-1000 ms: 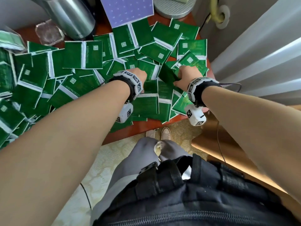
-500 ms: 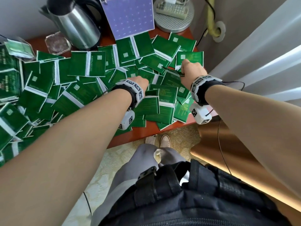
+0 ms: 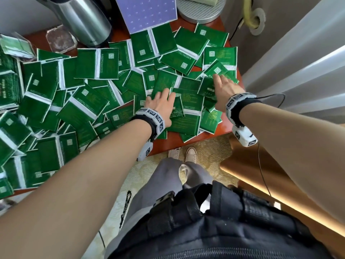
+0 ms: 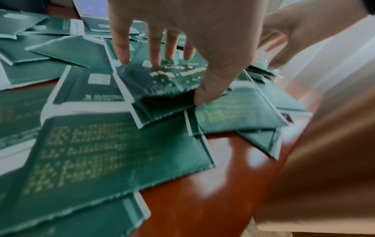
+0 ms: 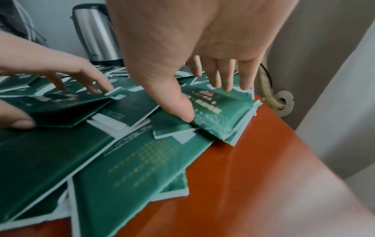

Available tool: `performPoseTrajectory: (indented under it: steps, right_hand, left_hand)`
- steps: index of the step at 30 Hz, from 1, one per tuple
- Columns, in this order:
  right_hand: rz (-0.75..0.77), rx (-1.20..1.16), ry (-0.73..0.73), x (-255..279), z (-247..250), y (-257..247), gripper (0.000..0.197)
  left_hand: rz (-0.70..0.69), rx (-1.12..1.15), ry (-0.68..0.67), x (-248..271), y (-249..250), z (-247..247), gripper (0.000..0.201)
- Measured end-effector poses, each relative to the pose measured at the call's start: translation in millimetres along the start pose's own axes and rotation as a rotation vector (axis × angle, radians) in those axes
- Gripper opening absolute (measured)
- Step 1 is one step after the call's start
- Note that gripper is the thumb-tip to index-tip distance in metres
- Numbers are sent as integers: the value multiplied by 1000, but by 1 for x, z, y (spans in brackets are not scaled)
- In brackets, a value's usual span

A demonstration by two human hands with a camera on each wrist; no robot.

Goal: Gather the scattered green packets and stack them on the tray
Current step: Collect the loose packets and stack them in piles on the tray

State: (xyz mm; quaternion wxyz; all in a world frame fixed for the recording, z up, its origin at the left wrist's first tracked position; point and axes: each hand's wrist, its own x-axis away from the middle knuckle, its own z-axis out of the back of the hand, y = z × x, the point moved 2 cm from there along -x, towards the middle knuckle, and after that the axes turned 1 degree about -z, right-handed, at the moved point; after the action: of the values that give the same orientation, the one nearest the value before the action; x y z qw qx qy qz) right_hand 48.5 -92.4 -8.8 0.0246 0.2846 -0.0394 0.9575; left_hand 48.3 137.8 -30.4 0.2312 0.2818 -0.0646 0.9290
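Note:
Several green packets [image 3: 89, 101] with white edges lie scattered and overlapping across a red-brown table [image 3: 173, 143]. My left hand [image 3: 161, 104] is spread over one dark packet [image 4: 162, 85] near the front edge. Its fingertips [image 4: 156, 62] sit on the far part and its thumb [image 4: 202, 96] hooks the near edge, so the packet sits tilted and slightly raised. My right hand [image 3: 224, 88] reaches over the right-hand packets with straight fingers. Its thumb [image 5: 185, 113] and fingertips touch a packet with gold print [image 5: 221, 112]. I cannot make out a tray.
A steel kettle [image 3: 84, 19], a glass dish [image 3: 59, 39], a purple card [image 3: 147, 12] and a round grey disc [image 3: 201, 8] stand at the back. A thick pile of packets [image 3: 7, 85] lies far left. A wall and white panel close the right side.
Both hands were curled on the packets and are now spread out. The right hand has let go of the packet it pinched half a second ago and reaches further right.

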Motion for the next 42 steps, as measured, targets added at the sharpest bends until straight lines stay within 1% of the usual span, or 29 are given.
performPoseTrajectory:
  steps: [1,2,4,7,9,12,14,16,18,21,23,26,27,29,32,34,37,42]
  right_hand:
    - [3,27,-28,-1,-5,-3,100]
    - [-1,46,-48,-3,-11,-5,106]
    - [-18,77,-65,-10,-21,-10,107]
    - [-50,89,-50,-18,-36,-14,103]
    - [-62,84,6,-20,-45,-13,97]
    - [-48,92,95,-18,-52,-11,85]
    - [-35,92,97,-17,-50,-9,80]
    - [-26,89,71,-14,-42,-8,78]
    - [-13,70,76,-10,-26,-8,74]
    - [-9,64,115,-1,4,-8,56]
    - [-13,93,130,4,24,-10,44]
    - [0,131,179,8,65,-19,34]
    - [21,131,198,9,81,-26,34]
    - [102,108,224,10,115,-48,39]
    - [258,84,274,14,158,-97,52]
    - [337,80,312,20,176,-133,53]
    - [430,79,343,34,186,-185,49]
    - [520,148,341,53,177,-269,61]
  left_hand:
    - [0,-1,-5,2,2,-7,106]
    - [7,-1,-12,3,4,-13,109]
    - [34,1,-14,5,7,-22,112]
    - [76,-15,2,5,12,-30,113]
    - [93,-30,22,4,16,-34,112]
    - [112,-10,75,4,18,-40,102]
    - [114,24,102,6,18,-40,92]
    - [110,64,109,7,15,-36,84]
    - [96,98,92,7,11,-26,80]
    - [72,121,57,10,3,-4,76]
    - [68,112,73,15,-5,17,76]
    - [101,108,144,29,-21,58,76]
    - [121,112,179,35,-27,73,73]
    - [160,111,253,48,-43,104,72]
    - [219,85,325,70,-72,141,73]
    - [255,77,367,89,-93,154,71]
    - [318,103,402,121,-125,157,73]
    - [449,138,424,181,-190,129,71]
